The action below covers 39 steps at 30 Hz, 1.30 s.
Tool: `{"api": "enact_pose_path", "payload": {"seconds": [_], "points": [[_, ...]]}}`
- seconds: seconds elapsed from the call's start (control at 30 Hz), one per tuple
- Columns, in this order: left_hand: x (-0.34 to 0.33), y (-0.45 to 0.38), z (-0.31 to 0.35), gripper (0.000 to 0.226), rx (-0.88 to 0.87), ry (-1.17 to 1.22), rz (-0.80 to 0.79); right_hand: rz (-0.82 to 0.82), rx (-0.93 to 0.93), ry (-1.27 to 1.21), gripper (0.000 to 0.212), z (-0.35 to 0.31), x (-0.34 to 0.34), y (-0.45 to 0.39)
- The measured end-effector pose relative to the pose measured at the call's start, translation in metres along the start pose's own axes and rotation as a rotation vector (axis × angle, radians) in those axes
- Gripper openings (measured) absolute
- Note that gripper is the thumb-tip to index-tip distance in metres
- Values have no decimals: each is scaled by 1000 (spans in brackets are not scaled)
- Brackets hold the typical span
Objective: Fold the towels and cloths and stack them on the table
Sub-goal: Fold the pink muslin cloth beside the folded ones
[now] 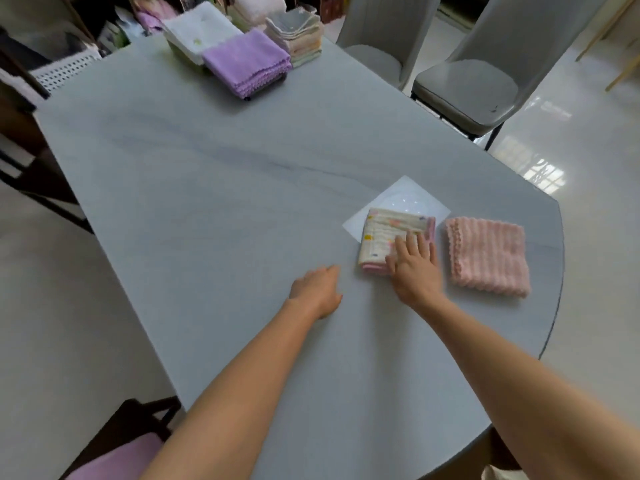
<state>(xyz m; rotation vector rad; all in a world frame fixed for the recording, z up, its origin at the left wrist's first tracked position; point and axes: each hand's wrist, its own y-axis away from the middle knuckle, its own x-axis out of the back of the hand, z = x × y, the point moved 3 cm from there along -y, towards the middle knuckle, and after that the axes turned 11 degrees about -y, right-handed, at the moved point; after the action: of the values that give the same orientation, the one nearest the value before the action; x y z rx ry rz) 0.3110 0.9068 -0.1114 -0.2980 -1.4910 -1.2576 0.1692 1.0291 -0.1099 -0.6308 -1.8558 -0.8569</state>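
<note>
Left hand: left hand point(317, 289) rests on the pale grey marbled table point(207, 202), fingers loosely curled, holding nothing.
Right hand: right hand point(414, 266) lies flat, fingers straight, pressing the near right corner of the folded cream cloth with pink trim point(388, 237).
Cream cloth: partly on a white square sheet point(408, 195).
Pink towel: folded ribbed pink towel point(488, 256) just right of it, apart.
Far end: stack of purple cloths point(247, 62), folded white cloths point(197, 29), pile of pastel cloths point(299, 38).
Beyond: two grey chairs point(467, 88).
</note>
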Motion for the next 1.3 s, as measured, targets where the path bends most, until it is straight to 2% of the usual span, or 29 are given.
{"api": "enact_pose_path", "payload": {"seconds": [0.1, 0.2, 0.3, 0.43, 0.47, 0.63, 0.73, 0.83, 1.0, 1.13, 1.3], "points": [[5, 36, -43, 40, 181, 183, 129, 59, 234, -71, 40, -53, 6, 17], [4, 89, -100, 32, 320, 326, 243, -60, 456, -105, 27, -125, -1, 44], [-14, 148, -157, 26, 502, 493, 311, -171, 666, -80, 25, -196, -17, 74], [-69, 252, -229, 20, 812, 666, 413, -351, 945, 9, 24, -306, -66, 140], [-94, 290, -246, 21, 912, 697, 407, -416, 1024, 37, 24, -338, -89, 167], [-217, 398, -288, 34, 1230, 869, 251, -691, 1097, 188, 21, -420, -201, 259], [-287, 423, -310, 39, 1352, 913, 199, -775, 1121, 289, 19, -439, -274, 284], [-350, 423, -318, 45, 1388, 965, 171, -830, 1168, 422, 30, -440, -342, 294], [-454, 407, -321, 53, 1596, 1023, 148, -827, 1406, 634, 44, -438, -454, 318], [-505, 393, -307, 54, 1664, 1179, 164, -913, 1581, 715, 61, -432, -515, 339], [-524, 384, -294, 34, 1706, 1313, 247, -1005, 1583, 684, 63, -422, -551, 359]]}}
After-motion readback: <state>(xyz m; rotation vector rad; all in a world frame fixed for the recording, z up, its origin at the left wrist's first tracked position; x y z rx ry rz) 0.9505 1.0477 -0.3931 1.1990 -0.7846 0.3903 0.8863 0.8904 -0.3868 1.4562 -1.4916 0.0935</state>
